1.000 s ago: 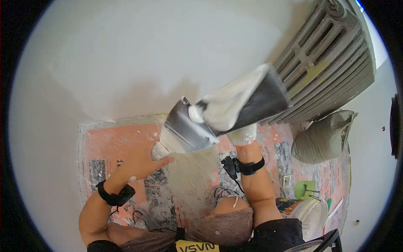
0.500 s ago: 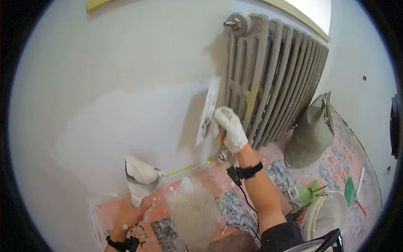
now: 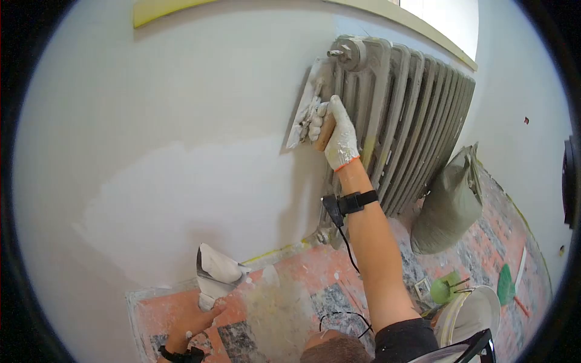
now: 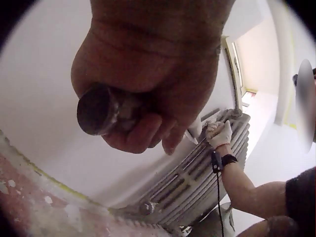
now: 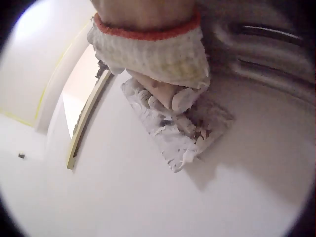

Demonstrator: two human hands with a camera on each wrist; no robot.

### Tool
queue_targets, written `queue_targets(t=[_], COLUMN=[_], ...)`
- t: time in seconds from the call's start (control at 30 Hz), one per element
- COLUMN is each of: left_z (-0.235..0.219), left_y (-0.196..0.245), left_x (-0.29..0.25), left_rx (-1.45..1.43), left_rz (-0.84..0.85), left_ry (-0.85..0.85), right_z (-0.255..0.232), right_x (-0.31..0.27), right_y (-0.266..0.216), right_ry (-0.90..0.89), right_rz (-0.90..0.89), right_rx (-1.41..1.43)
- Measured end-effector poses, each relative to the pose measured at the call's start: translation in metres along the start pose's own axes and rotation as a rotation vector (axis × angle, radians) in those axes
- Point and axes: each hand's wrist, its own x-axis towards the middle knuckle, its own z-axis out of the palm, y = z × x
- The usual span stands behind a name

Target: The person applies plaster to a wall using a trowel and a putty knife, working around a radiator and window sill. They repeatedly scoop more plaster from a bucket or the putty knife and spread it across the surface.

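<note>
My gloved right hand [image 3: 342, 134] grips the wooden handle [image 3: 325, 133] of a flat, plaster-smeared trowel [image 3: 307, 109]. In the head view the blade lies against or close to the wall, beside the radiator's left end. The right wrist view shows white plaster caked over the trowel's back [image 5: 170, 140]. Low at the left, my bare left hand [image 3: 192, 322] holds a broad blade [image 3: 219, 264] loaded with white plaster. In the left wrist view the fingers of the left hand [image 4: 148, 94] curl round its handle [image 4: 96, 111]; its blade is mostly hidden there.
A grey ribbed radiator [image 3: 402, 115] stands right of the trowel under a sill [image 3: 399, 15]. Beside it leans a full sack [image 3: 448, 206]. A bucket [image 3: 475, 311], a green container [image 3: 445, 288] and a green tool [image 3: 506, 284] are at the lower right on the splattered floor [image 3: 278, 308].
The two hands have drawn apart. My right hand has brought the trowel to the wall and then upward beside the radiator, while the left stays low with its blade. The head view has shifted.
</note>
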Motion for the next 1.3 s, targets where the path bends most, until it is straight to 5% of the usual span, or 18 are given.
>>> queue_targets(t=[0.17, 0.3, 0.37, 0.43, 0.5, 0.6, 0.73, 0.8, 0.87, 0.93, 1.0, 1.1, 1.13, 1.17, 1.2, 1.23, 1.3], left_z=[-0.001, -0.011, -0.020, -0.027, -0.033, -0.042, -0.059, -0.069, -0.074, -0.077, -0.075, -0.069, -0.056, -0.043, -0.034, -0.030, -0.028], left_y=[-0.021, -0.028, -0.037, -0.051, -0.070, -0.058, -0.085, -0.078, -0.091, -0.103, -0.098, -0.077, -0.085, -0.096, -0.096, -0.092, -0.063], left_x=[0.006, 0.008, 0.014, 0.023, 0.029, 0.005, -0.011, -0.032, -0.037, -0.044, -0.048, -0.049, -0.039, -0.021, -0.012, -0.003, 0.018], left_rx=[-0.073, -0.001, -0.029, -0.052, 0.070, -0.092, -0.069, -0.050, -0.138, -0.231, -0.226, -0.104, -0.099, -0.122, -0.136, -0.118, 0.410], left_rz=[0.064, 0.251, 0.199, 0.146, 0.284, 0.250, 0.191, 0.075, 0.042, 0.000, 0.037, -0.074, -0.093, 0.186, 0.472, 0.463, 0.642], left_ry=[-0.034, 0.002, -0.050, -0.099, -0.077, -0.049, -0.004, 0.028, 0.017, 0.007, 0.050, 0.146, 0.145, 0.328, 0.501, 0.488, 0.669], right_z=[0.030, 0.128, 0.166, 0.210, 0.244, 0.302, 0.310, 0.305, 0.288, 0.257, 0.204, 0.128, 0.106, 0.087, 0.072, 0.059, 0.037], right_x=[0.016, -0.014, -0.023, -0.029, -0.026, -0.075, -0.092, -0.109, -0.130, -0.138, -0.139, -0.166, -0.177, -0.189, -0.205, -0.220, -0.243], right_y=[-0.015, -0.024, -0.015, 0.020, 0.082, 0.109, 0.175, 0.189, 0.187, 0.180, 0.175, 0.183, 0.188, 0.195, 0.201, 0.209, 0.225], right_ry=[-0.090, -0.078, -0.322, -0.388, -0.403, -0.450, -0.615, -0.747, -0.913, -0.947, -0.950, -0.710, -0.509, -0.298, -0.284, -0.183, -0.092], right_rz=[0.041, -0.010, -0.012, -0.078, -0.291, -0.272, -0.281, -0.464, -0.302, -0.166, 0.024, 0.172, 0.377, 0.570, 0.583, 0.824, 1.158], right_rx=[-0.004, -0.282, -0.719, -0.856, -0.898, -1.106, -1.175, -1.357, -1.122, -1.467, -1.292, -0.921, -0.747, -0.564, -0.549, -0.159, 0.426])
